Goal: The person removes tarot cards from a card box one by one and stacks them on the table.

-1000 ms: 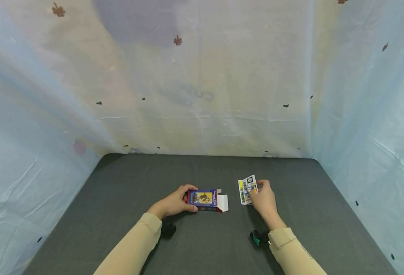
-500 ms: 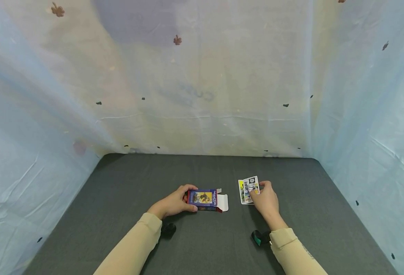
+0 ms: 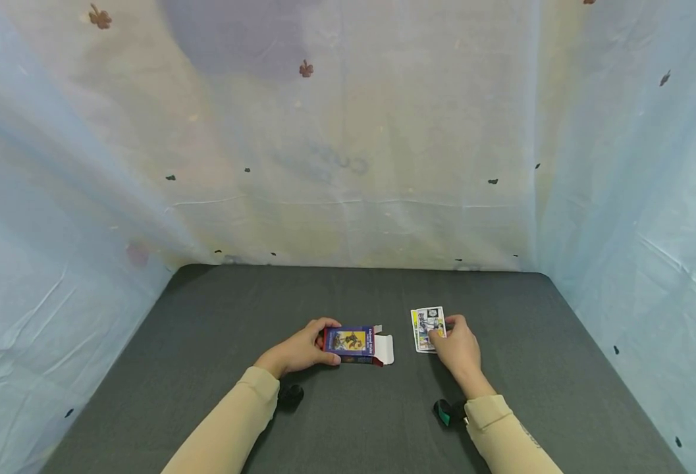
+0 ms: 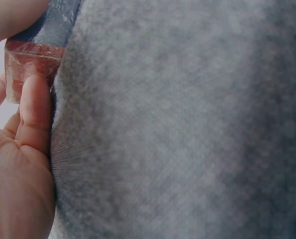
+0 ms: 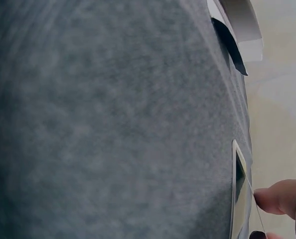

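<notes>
A blue card box [image 3: 349, 340] with a yellow picture lies on the grey tabletop, its white flap [image 3: 385, 349] standing out to the right. My left hand [image 3: 297, 349] grips its left end between thumb and fingers. In the left wrist view the red end of the box [image 4: 31, 59] shows against a finger. To the right, my right hand [image 3: 459, 347] pinches a printed card [image 3: 430, 320] by its right edge. Beneath it a second card [image 3: 415, 324] shows a yellow strip at the left. The right wrist view shows the held card tilted over the lower card [image 5: 241, 211].
The grey cloth tabletop [image 3: 229, 316] reaches back to a pale hanging sheet [image 3: 348, 224], with more sheeting along both sides. Black wrist straps [image 3: 291, 396] sit below each cuff.
The held card has turned more upright and now lies more squarely over the lower card. My right hand has shifted slightly rightward and toward me. The left hand and box have stayed still.
</notes>
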`<action>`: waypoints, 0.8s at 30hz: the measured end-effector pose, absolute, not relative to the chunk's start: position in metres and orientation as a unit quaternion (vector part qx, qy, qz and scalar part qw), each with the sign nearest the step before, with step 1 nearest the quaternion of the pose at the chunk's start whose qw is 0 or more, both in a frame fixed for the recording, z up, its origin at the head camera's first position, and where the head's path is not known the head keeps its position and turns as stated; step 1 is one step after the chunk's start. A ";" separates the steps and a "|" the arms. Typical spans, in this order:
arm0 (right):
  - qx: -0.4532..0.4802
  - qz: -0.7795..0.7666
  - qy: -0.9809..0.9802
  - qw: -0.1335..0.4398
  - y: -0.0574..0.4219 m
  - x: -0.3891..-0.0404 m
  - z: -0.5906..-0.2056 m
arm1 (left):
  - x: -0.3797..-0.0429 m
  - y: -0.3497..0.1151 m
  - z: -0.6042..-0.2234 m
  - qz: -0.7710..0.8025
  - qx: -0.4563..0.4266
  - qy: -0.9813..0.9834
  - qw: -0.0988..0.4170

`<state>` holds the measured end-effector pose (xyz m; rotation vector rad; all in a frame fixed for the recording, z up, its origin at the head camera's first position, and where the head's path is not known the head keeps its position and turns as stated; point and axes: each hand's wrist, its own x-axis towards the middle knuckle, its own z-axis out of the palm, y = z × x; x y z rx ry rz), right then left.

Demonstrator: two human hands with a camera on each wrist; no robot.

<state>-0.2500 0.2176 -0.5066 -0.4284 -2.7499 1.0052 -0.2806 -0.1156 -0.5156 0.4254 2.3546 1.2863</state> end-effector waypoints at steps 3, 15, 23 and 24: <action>-0.136 0.333 -0.927 0.102 0.218 -0.250 -0.509 | -0.281 -0.116 -0.517 0.462 0.156 0.848 0.209; -0.135 0.330 -0.930 0.090 0.218 -0.250 -0.511 | -0.281 -0.116 -0.515 0.468 0.157 0.844 0.210; -0.133 0.327 -0.932 0.083 0.217 -0.250 -0.508 | -0.282 -0.116 -0.517 0.473 0.161 0.840 0.212; -0.133 0.326 -0.932 0.082 0.217 -0.249 -0.508 | -0.282 -0.116 -0.517 0.474 0.161 0.839 0.212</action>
